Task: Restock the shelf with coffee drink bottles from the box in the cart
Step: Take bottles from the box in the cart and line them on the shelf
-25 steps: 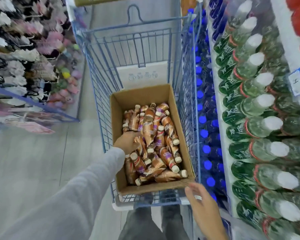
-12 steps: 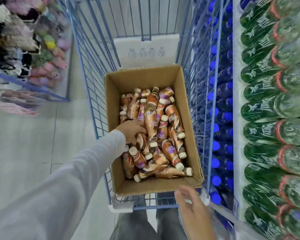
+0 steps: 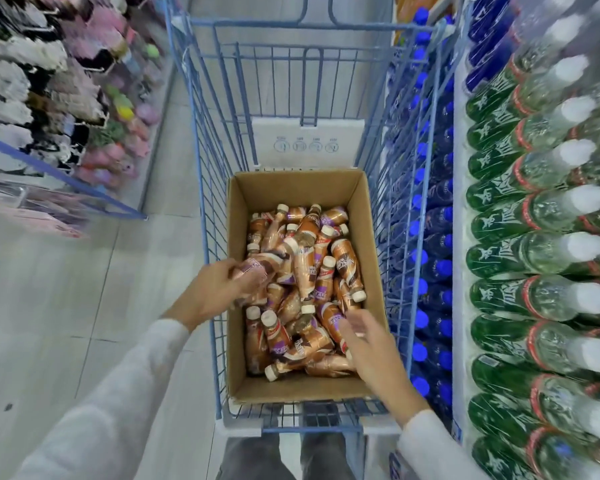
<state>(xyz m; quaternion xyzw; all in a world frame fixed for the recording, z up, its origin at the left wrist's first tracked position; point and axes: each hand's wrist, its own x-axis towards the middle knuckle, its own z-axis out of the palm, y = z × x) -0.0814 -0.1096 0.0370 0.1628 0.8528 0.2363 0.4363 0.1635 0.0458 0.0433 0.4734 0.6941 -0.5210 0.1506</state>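
Observation:
An open cardboard box (image 3: 293, 188) stands in the blue wire cart (image 3: 205, 188), holding several brown coffee drink bottles (image 3: 309, 268) with cream caps, lying jumbled. My left hand (image 3: 212, 292) is at the box's left wall, shut on one coffee bottle (image 3: 257, 266) lifted above the pile. My right hand (image 3: 368, 344) hovers over the near right part of the box, fingers apart, just above the bottles and holding nothing.
The shelf on the right carries rows of green-labelled bottles (image 3: 534, 244) with white caps and blue-capped bottles (image 3: 433, 258) lower down. A rack of hanging goods (image 3: 59, 98) fills the left. Grey floor tiles (image 3: 66, 289) lie left of the cart.
My left hand has closed on a bottle and raised it from the pile. My right hand left the cart's near rim and moved over the box.

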